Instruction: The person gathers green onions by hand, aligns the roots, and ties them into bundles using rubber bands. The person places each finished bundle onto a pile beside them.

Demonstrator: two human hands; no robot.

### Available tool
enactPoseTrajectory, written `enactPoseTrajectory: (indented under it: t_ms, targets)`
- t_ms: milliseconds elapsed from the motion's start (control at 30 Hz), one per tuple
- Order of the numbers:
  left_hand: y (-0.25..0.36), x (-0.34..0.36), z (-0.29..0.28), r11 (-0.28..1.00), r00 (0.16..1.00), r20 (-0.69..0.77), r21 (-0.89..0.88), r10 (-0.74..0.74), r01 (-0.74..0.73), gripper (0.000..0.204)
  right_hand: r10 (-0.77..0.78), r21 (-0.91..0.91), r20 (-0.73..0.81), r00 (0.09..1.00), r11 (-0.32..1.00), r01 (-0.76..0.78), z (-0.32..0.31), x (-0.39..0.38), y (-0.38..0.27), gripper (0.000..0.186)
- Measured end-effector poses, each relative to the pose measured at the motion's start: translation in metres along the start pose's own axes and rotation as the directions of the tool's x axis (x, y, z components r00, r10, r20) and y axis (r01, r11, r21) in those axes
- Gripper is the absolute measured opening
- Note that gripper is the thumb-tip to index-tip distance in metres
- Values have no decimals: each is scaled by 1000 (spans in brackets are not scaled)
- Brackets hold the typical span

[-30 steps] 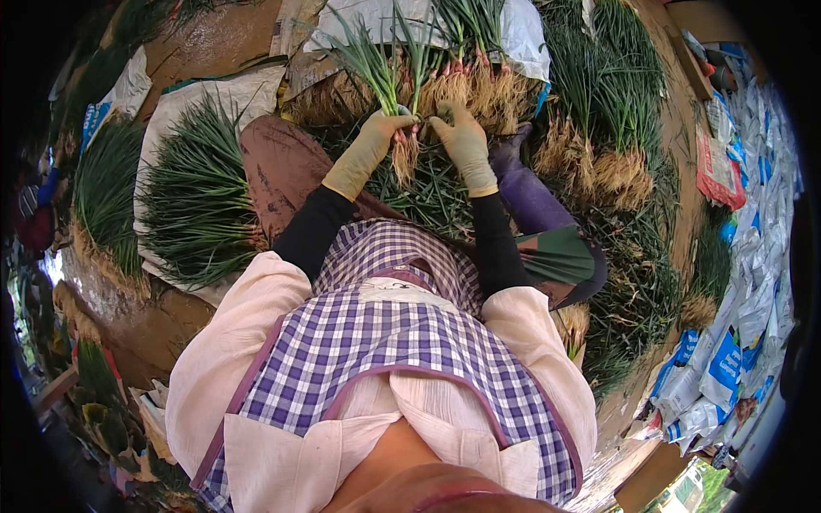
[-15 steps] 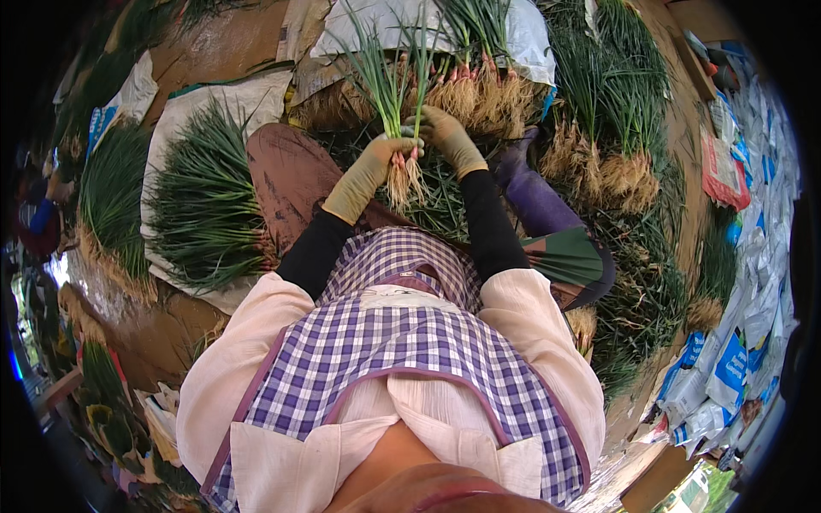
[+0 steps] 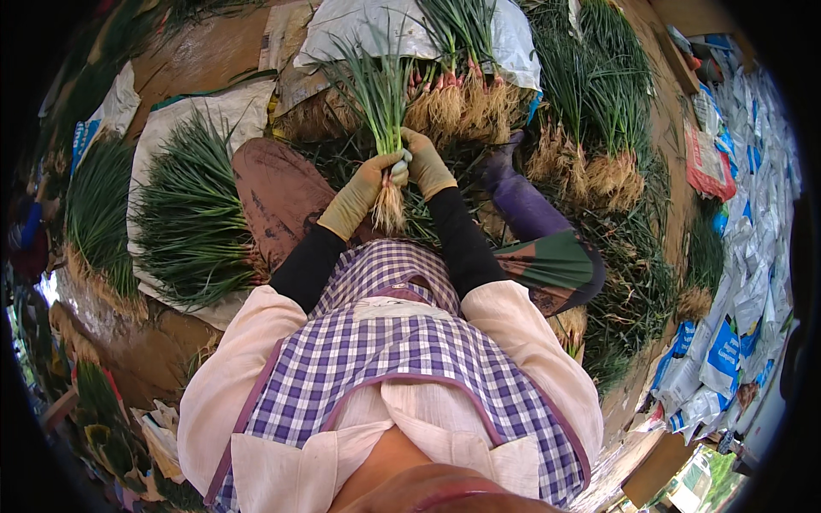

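A bunch of spring onions [image 3: 379, 98] stands upright between my gloved hands, green leaves up and pale roots hanging below. My left hand [image 3: 363, 192] is closed around the stalks just above the roots. From the other side my right hand [image 3: 422, 162] wraps the same bunch, its fingers meeting those of the left. Just beyond, trimmed bunches with pinkish bulbs [image 3: 462, 85] lie with roots toward me on a white sack [image 3: 368, 32].
At my left a large heap of spring onions [image 3: 192, 218] rests on a pale sack [image 3: 248, 111]. More rooted bunches [image 3: 599, 111] lie at the far right. Loose green leaves [image 3: 629, 265] cover the ground by my purple boot [image 3: 522, 192]. Crumpled plastic bags [image 3: 748, 256] line the right side.
My right hand has closed around the bunch beside the left. The stalks have come together into a tighter, more upright bundle, and the roots hang closer together.
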State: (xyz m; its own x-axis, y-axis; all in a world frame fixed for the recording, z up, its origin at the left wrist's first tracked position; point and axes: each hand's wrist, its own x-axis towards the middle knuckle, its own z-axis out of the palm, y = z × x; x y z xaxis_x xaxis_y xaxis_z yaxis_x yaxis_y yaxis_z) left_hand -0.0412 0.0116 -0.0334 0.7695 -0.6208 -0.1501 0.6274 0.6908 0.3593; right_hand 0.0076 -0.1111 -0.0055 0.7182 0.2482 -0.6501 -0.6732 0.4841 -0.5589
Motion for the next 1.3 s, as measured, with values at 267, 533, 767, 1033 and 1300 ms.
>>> enactPoseTrajectory:
  t_ms: [267, 533, 767, 1033, 1300]
  targets:
    - [47, -1, 15, 988, 884, 449, 14, 133, -156, 19, 363, -893, 450, 816, 193, 406, -73, -5, -32, 19]
    - [19, 30, -7, 984, 995, 93, -174, -28, 44, 19, -732, -965, 63, 679, -218, -146, -68, 45, -179, 29]
    - [52, 46, 32, 945, 860, -449, 309, 242, -105, 13, -554, -995, 90, 827, -91, 48, -24, 0, -142, 33]
    - [51, 94, 42, 886, 970, -213, 464, 120, -8, 13, -853, -997, 57, 519, -72, -10, -71, 46, -156, 35]
    - [65, 77, 38, 820, 888, -416, 566, 196, 84, 12, -625, -962, 270, 733, -209, 176, -18, -35, -100, 31]
